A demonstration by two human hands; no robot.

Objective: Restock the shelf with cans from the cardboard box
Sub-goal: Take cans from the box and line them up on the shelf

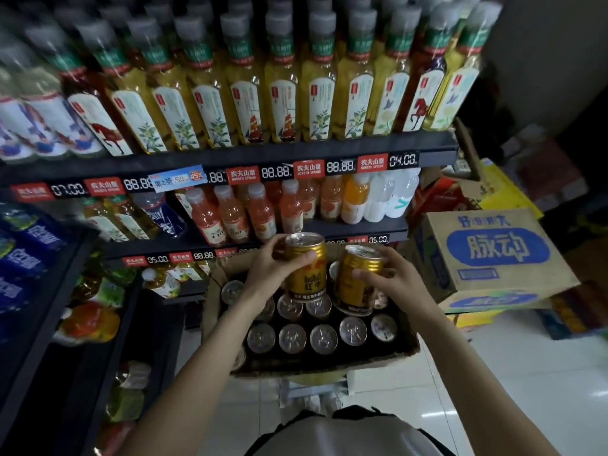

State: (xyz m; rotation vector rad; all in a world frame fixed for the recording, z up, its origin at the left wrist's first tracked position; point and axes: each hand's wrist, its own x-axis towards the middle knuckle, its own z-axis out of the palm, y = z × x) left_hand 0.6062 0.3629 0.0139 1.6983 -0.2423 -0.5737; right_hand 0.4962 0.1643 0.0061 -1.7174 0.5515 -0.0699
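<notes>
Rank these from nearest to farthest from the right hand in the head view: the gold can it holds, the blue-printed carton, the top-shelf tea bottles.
1. Gold can, gripped in the right hand.
2. Blue-printed carton, just to the hand's right.
3. Tea bottles, on the top shelf, high above.

Side carton (487, 258) reads 脉动; shelf price strip (371, 166) reads 农夫山泉, 04.00.

I see free room above the open cardboard box (408, 352); packed bottles (263, 218) fill the shelf (358, 230) behind, and a blue-printed carton (493, 255) blocks the right.
</notes>
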